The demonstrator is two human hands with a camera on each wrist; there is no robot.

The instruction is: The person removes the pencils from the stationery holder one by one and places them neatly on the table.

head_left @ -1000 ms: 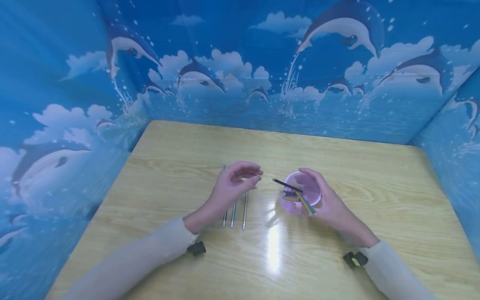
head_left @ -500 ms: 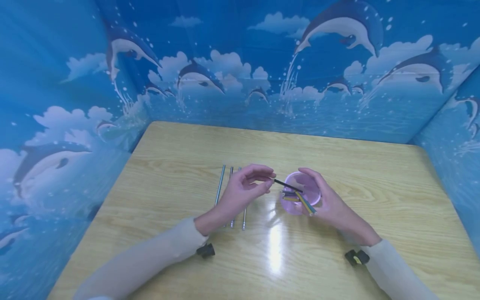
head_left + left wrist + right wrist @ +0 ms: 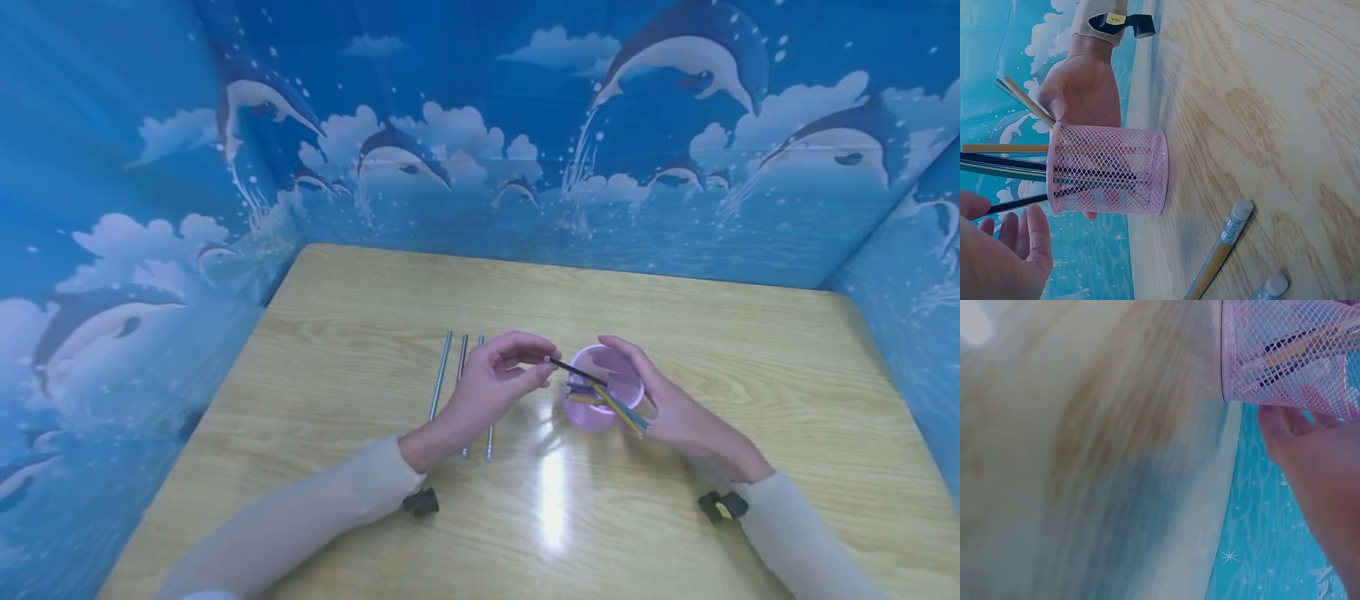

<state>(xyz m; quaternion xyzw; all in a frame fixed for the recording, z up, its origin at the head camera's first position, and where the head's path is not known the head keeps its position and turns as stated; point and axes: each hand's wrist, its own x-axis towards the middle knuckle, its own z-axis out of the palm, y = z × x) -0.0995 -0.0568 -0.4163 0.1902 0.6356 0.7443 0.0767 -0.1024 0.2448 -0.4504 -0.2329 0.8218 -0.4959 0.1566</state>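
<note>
A pink mesh pencil cup (image 3: 1155, 170) stands upright on the table with several pencils leaning in it. My right hand (image 3: 663, 408) holds it from the right, fingers curled round its far side; the right wrist view shows that hand (image 3: 1319, 469) against the mesh. Between thumb and fingers, my left hand (image 3: 501, 383) pinches the upper end of a black pencil (image 3: 577, 371) whose lower part is inside the cup. Yellow and teal pencils (image 3: 626, 412) lean over the rim towards the right hand. The left wrist view shows a yellow pencil (image 3: 1013, 149) sticking out too.
Three pencils lie side by side on the wooden table left of the cup, among them a bluish one (image 3: 441, 375); the left forearm partly covers them. Eraser ends, such as this pencil's eraser (image 3: 1242, 209), show close up. Dolphin-printed curtains (image 3: 480, 200) enclose the table (image 3: 750, 350).
My left hand has moved right, from above the loose pencils to the black pencil's end. The yellow and teal pencils have shifted a little rightward. My right hand has stayed at the cup.
</note>
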